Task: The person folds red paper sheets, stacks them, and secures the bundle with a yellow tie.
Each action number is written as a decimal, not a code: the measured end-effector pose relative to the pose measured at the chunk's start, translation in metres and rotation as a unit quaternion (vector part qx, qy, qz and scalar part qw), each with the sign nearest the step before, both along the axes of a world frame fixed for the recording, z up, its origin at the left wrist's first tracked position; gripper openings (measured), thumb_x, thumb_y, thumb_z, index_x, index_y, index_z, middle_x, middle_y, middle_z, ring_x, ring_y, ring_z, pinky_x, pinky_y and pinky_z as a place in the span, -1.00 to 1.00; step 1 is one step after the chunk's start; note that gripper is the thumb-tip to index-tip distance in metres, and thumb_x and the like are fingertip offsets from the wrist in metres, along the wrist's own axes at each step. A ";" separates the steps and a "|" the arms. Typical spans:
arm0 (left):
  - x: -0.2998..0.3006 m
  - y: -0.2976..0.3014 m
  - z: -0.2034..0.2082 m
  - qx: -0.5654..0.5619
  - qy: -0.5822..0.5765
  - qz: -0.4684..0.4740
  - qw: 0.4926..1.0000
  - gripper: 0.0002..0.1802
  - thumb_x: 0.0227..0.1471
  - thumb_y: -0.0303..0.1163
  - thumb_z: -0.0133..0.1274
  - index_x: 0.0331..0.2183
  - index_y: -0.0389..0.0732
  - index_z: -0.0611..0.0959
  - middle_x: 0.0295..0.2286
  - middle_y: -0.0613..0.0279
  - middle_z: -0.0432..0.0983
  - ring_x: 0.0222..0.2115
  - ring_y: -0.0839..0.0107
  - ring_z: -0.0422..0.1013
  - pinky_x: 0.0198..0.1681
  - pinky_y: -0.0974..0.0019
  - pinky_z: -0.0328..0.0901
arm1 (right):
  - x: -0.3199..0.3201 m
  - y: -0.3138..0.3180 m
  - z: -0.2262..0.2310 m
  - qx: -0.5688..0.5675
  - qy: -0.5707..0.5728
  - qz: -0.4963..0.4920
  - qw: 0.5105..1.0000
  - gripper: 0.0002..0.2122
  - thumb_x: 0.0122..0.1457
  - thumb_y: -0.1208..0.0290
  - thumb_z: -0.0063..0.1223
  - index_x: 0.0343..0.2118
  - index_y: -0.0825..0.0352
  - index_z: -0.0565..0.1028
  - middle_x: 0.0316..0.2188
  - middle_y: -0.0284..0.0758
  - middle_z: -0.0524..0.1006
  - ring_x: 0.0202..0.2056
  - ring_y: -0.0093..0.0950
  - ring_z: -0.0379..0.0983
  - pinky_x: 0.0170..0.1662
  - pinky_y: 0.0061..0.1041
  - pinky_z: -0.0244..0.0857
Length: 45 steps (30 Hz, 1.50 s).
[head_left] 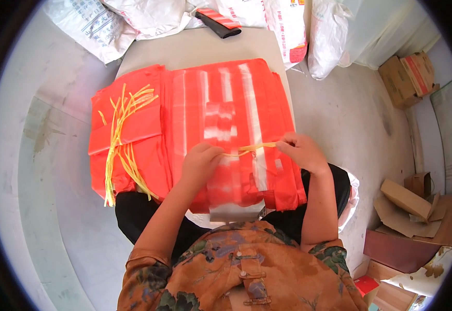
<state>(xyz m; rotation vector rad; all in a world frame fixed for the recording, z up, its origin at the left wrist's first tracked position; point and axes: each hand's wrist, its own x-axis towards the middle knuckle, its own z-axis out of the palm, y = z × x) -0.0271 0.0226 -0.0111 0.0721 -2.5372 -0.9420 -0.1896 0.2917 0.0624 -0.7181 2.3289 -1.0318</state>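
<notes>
A thick stack of red plastic bags lies across the table in front of me. Over it runs a yellow plastic tie strip, stretched between my two hands. My left hand has its fingers closed on one end, above the middle of the stack. Near the stack's right side, my right hand pinches the other end between thumb and fingers. To the left lies a second pile of red bags, with several loose yellow strips draped over it.
White woven sacks line the table's far side. A black and red object lies at the far edge of the beige table. Cardboard boxes stand at the right wall, with opened cartons on the floor nearer me.
</notes>
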 end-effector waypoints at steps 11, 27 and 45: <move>-0.026 0.014 0.005 0.041 -0.032 -0.073 0.996 -0.83 -0.06 -0.49 0.20 -0.32 -0.14 0.72 -0.28 0.18 0.60 -0.27 0.15 0.50 -0.20 0.12 0.40 | 0.039 -0.125 0.009 -0.132 -0.004 0.140 0.981 -0.81 0.24 0.36 0.11 -0.26 0.41 0.60 -0.41 -0.31 0.56 -0.35 -0.51 0.47 -0.26 -0.49 0.34; -0.021 0.018 0.001 0.023 -0.025 0.065 0.997 -0.75 0.05 -0.41 0.21 -0.18 -0.20 0.68 -0.37 0.04 0.59 -0.30 0.04 0.51 -0.21 0.04 0.40 | 0.057 -0.108 -0.075 -0.188 0.288 0.002 0.939 -0.75 0.10 0.52 0.24 -0.12 0.33 0.60 -0.25 -0.20 0.61 -0.24 -0.21 0.57 -0.20 -0.31 0.50; -0.021 0.013 -0.004 0.168 -0.059 0.065 0.982 -0.86 0.12 -0.52 0.13 -0.25 -0.30 0.70 -0.35 0.03 0.57 -0.34 0.14 0.53 -0.24 0.21 0.41 | 0.036 -0.105 -0.075 -0.111 0.074 0.083 0.988 -0.84 0.11 0.37 0.18 -0.35 0.38 0.60 -0.16 -0.20 0.50 -0.21 -0.21 0.50 -0.15 -0.30 0.42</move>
